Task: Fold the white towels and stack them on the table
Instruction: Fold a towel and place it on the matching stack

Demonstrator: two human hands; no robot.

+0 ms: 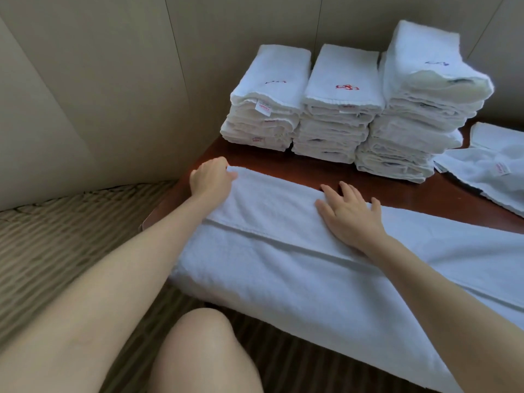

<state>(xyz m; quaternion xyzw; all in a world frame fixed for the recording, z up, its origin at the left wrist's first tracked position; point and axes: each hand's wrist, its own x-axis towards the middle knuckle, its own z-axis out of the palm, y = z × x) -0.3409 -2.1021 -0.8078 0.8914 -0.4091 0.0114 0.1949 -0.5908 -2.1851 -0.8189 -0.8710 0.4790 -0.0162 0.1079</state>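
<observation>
- A long white towel (pixel 326 268) lies across the near part of the dark wooden bench (pixel 397 191), already doubled lengthwise, with a hem seam running along its top face and its near side hanging over the bench edge.
- The left hand (pixel 211 180) is at the towel's far-left corner, fingers curled and pinching the cloth; the right hand (pixel 350 215) lies flat on the towel's middle, fingers spread and grasping nothing.
- I'd judge this to be mid-fold: the strip is being squared and smoothed, and the next move likely calls for bringing the left end across to the right while the flat hand pins the crease.
- Three stacks of folded towels (pixel 340 109) stand at the back against the wall, the right one tallest and leaning a bit.
- Loose unfolded towels (pixel 493 171) lie at the far right.
- Bare bench between the strip and the stacks is narrow; the bench's left edge sits just beside the pinching hand.
</observation>
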